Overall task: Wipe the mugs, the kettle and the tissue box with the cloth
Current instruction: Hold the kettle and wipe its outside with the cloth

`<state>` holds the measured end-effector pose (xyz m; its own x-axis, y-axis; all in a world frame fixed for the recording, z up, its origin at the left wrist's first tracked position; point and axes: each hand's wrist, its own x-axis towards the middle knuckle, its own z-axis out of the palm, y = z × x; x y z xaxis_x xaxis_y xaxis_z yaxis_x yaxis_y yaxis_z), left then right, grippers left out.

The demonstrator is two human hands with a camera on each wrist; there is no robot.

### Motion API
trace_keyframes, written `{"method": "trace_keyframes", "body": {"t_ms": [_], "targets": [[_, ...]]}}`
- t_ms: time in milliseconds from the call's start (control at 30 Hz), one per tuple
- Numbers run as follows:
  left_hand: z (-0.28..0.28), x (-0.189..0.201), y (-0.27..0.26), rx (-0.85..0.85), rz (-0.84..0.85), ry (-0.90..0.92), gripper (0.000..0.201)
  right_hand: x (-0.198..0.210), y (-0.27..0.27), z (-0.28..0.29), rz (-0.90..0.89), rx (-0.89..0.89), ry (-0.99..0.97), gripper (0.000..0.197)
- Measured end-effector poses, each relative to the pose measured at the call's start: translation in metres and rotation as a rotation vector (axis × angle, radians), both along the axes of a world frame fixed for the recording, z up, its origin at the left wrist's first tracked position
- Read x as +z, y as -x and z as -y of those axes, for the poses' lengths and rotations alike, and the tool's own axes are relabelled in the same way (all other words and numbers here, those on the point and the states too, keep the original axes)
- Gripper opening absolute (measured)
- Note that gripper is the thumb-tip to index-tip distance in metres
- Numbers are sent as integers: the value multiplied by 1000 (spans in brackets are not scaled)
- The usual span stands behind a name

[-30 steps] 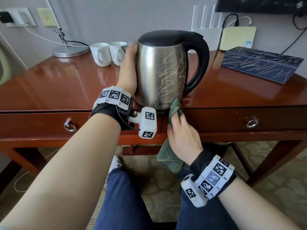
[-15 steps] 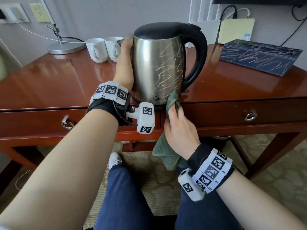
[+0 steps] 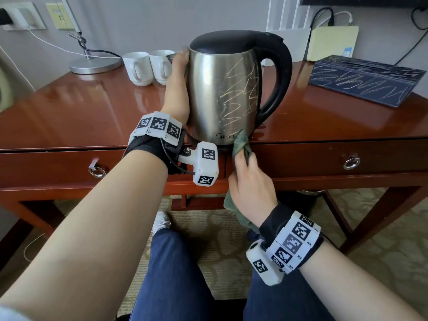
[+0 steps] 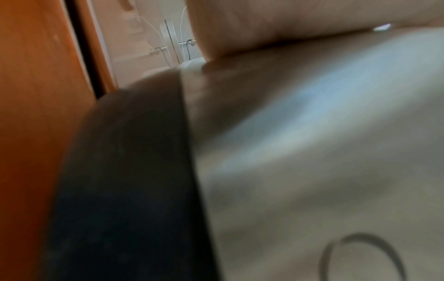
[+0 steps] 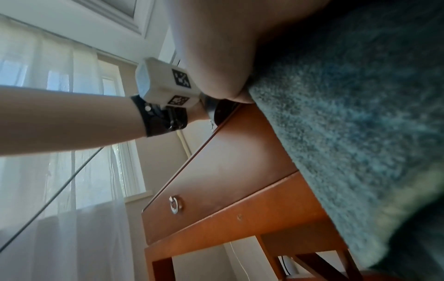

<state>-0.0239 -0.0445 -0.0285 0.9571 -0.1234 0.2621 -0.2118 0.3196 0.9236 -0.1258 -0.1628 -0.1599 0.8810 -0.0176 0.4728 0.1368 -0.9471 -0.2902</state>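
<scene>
We have the kettle (image 3: pixel 228 89) at the centre of the head view, standing at the front edge of the desk (image 3: pixel 92 112), its steel side scrawled with yellowish marks. Our left hand (image 3: pixel 177 89) lies against its left flank, fingers wrapped toward the far side to steady it. Our right hand (image 3: pixel 250 181), low and right of centre, is closed round the green cloth (image 3: pixel 242 144), whose top touches the kettle's lower right near the base. We judge the kettle wipe barely begun. At upper right the tissue box (image 3: pixel 363 82) shows scribbles too, so it is still to do. The two mugs (image 3: pixel 148 67) stand at upper left; whether they are clean we cannot tell.
</scene>
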Motion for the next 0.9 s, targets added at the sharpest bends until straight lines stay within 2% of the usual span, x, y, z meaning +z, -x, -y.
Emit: {"method": "trace_keyframes", "body": {"t_ms": [67,167,267,400,500,667,767,900], "targets": [[0,1,3,18,-1,6,43,1,-3,0,111,13,53,57],[0,1,2,-3,7,11,43,9,-9,4,207,-10,88,48],[0,1,1,13,-11,12,42,10,-12,6,214,-65,57,50],[1,0,2,19,-2,25,44,-8,-9,2,184,-66,34,64],[1,-1,-2,32,-5,7,48,-12,-8,-1,194,-42,82,61],[0,-2,-1,25,-1,-7,42,9,-11,1,270,-17,196,53],[1,-1,-1,14,2,0,43,19,-12,8,297,-52,171,52],[1,0,2,48,2,10,42,9,-8,12,246,-94,122,51]]}}
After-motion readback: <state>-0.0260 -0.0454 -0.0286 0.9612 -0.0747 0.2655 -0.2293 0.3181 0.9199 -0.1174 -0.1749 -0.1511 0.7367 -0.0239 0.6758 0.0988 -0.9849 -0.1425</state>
